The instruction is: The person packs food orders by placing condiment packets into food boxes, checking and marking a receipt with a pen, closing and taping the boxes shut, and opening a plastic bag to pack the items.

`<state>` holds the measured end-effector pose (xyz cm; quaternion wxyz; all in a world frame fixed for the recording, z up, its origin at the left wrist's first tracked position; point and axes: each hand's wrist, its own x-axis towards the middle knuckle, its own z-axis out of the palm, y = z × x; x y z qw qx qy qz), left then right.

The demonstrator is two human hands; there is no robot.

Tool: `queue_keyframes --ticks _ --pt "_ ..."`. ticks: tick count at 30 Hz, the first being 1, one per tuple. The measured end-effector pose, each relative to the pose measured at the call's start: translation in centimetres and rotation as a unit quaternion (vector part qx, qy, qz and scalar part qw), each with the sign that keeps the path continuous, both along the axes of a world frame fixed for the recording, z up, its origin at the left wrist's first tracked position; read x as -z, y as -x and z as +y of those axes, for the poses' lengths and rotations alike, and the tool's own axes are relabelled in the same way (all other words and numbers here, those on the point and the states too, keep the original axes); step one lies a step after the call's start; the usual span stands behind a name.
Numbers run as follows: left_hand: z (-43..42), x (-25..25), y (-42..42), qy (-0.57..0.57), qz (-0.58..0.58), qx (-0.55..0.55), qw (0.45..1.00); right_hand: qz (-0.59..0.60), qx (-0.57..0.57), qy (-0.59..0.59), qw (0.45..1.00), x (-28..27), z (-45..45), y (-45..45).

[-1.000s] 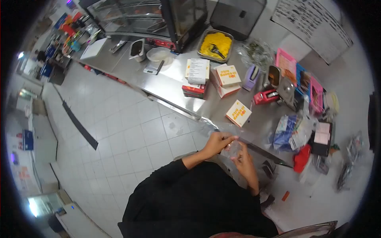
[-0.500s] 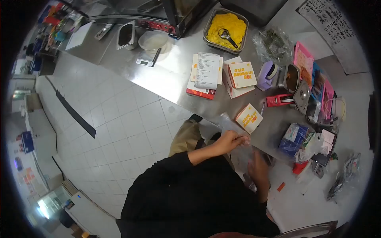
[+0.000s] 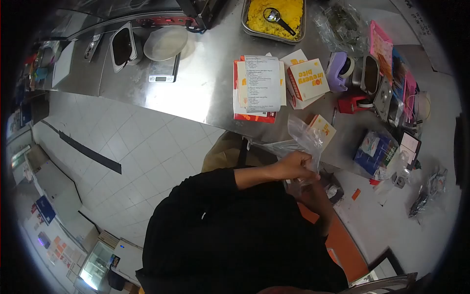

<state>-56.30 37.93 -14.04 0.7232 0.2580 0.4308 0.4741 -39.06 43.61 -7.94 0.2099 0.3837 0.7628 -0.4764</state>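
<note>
A clear plastic bag (image 3: 308, 134) hangs loosely from my hands at the counter's edge. My left hand (image 3: 293, 165) is closed, its thumb and fingers pinching the bag. Just below it, my right hand (image 3: 313, 195) is at the lower part of the bag; its fingers are mostly hidden behind the plastic and my left hand. Beyond the bag, a small white and yellow carton box (image 3: 324, 128) sits on the counter, partly covered by the plastic.
Printed boxes (image 3: 308, 81) and a paper receipt (image 3: 262, 83) lie on the steel counter (image 3: 205, 73). Behind are a tray of yellow food (image 3: 254, 19) with a black scoop, a digital scale (image 3: 163, 73), purple (image 3: 337, 73) and red (image 3: 351, 104) tape dispensers, and a blue pack (image 3: 372, 149).
The plastic bag has been raised and now spreads in front of the small carton. Both hands have shifted slightly, and my view has turned and moved nearer the counter.
</note>
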Motion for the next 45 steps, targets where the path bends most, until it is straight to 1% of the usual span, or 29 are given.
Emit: queue_keyframes --ticks 1,3,4,6,7,8,9,10,11,12,13,15,17,18,19,21,22,25,28,29,30,32,35,38,40,42,43,44,45 --pt "0.1 0.0 0.4 0.003 0.068 0.012 0.998 0.042 0.044 0.015 0.998 -0.2 0.0 0.5" --pt "0.5 -0.9 0.4 0.045 0.019 0.022 0.999 0.146 0.182 -0.003 0.972 -0.4 -1.0 2.9" --pt "0.7 -1.2 0.2 0.066 -0.006 0.029 0.997 0.153 0.217 0.011 0.964 -0.4 -0.9 2.9" --pt "1.0 -0.2 -0.2 -0.024 -0.019 -0.003 1.0 0.124 0.251 0.061 0.958 0.0 0.4 0.9" --pt "0.9 -0.1 0.6 -0.063 0.049 -0.018 0.997 0.049 0.218 -0.091 0.97 1.4 2.4 -2.5" --pt "0.7 -0.1 1.4 -0.096 0.121 -0.037 0.987 -0.029 0.178 -0.24 0.954 2.2 4.2 -6.3" --pt "0.0 -1.2 4.0 -0.121 0.262 -0.054 0.956 0.09 0.284 -0.33 0.896 0.5 5.1 -8.6" --pt "-0.5 -2.5 5.6 -0.142 0.396 -0.07 0.904 0.055 0.334 -0.388 0.858 -0.6 6.8 -12.0" --pt "-0.7 -3.8 5.6 -0.135 0.392 -0.087 0.906 -0.036 0.193 -0.524 0.829 -2.0 7.4 -14.3" --pt "-1.2 -5.2 5.2 -0.128 0.389 -0.103 0.906 -0.053 0.129 -0.656 0.742 -3.6 6.9 -14.0" --pt "-1.6 -6.1 4.9 -0.119 0.384 -0.118 0.908 -0.061 0.191 -0.667 0.718 -4.9 6.6 -14.3" --pt "-0.8 -6.3 4.6 -0.119 0.376 -0.117 0.911 -0.075 0.33 -0.642 0.688 -6.1 6.1 -11.9" --pt "0.6 -5.1 4.1 -0.172 0.375 -0.157 0.897 0.131 0.457 -0.417 0.775 -7.2 4.9 -6.8" --pt "1.5 -3.5 3.7 -0.224 0.376 -0.199 0.877 0.232 0.501 -0.285 0.783 -7.4 4.6 -5.7" --pt "2.2 -3.0 3.4 -0.273 0.375 -0.241 0.853 0.235 0.503 -0.239 0.797 -7.2 4.3 -6.1" --pt "2.2 -4.2 2.0 -0.174 0.251 -0.092 0.948 0.24 0.502 -0.142 0.819 -5.5 3.5 -7.7" --pt "2.0 -4.9 1.1 -0.121 0.183 -0.013 0.976 0.24 0.486 -0.135 0.829 -3.5 3.2 -9.1" --pt "1.4 -4.6 -4.1 -0.244 0.145 0.035 0.958 0.259 0.551 -0.17 0.775 -0.3 -1.4 -8.7" --pt "1.7 -2.6 -1.7 -0.325 0.284 -0.165 0.887 0.255 0.444 -0.458 0.726 1.5 2.7 -22.3" --pt "2.2 -2.7 0.6 -0.318 0.324 -0.216 0.864 0.203 0.429 -0.535 0.699 -2.4 3.0 -22.9" --pt "2.1 -4.8 4.5 -0.272 0.358 -0.239 0.861 0.158 0.42 -0.574 0.685 -6.5 2.2 -21.8" --pt "0.6 -6.7 6.8 -0.246 0.31 -0.242 0.886 0.113 0.417 -0.618 0.657 -13.9 0.5 -19.9" --pt "0.3 -9.1 6.2 -0.255 0.361 -0.258 0.859 0.195 0.415 -0.61 0.646 -18.5 -2.6 -16.2" --pt "4.0 -6.9 4.0 -0.313 0.553 -0.419 0.649 0.259 0.383 -0.602 0.651 -19.9 -4.2 -13.4" --pt "4.2 -7.9 0.0 -0.4 0.484 -0.391 0.673 0.281 0.366 -0.595 0.658 -20.3 -4.1 -12.2" --pt "4.5 -8.4 -3.6 -0.535 0.485 -0.357 0.592 0.268 0.334 -0.594 0.681 -20.8 -2.9 -11.9" --pt "4.3 -8.8 -4.7 -0.53 0.484 -0.24 0.654 0.231 0.299 -0.604 0.702 -21.0 -2.3 -12.1" --pt "4.2 -9.1 -5.6 -0.516 0.475 -0.118 0.703 0.116 0.194 -0.643 0.731 -21.2 -0.9 -13.0" --pt "4.4 -9.3 -6.4 -0.494 0.459 0.007 0.739 0.008 0.069 -0.683 0.727 -21.3 0.6 -13.8"
